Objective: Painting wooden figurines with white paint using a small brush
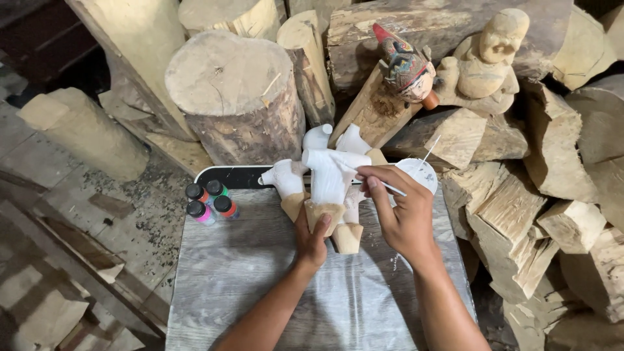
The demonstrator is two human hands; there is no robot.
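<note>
The right hand (403, 218) pinches a thin brush (390, 187) against the white-painted carving (330, 175); left fingers (318, 227) clamp its bare wooden base above the desk (260, 292). Wet paint could smear, and the paint cup (419, 172) behind could tip.

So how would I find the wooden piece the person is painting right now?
Start at the grey table before the log pile. Above its middle, the left hand holds the white carving by its bare wood base. Unlike the other white pieces, it meets the right hand's brush.
</note>
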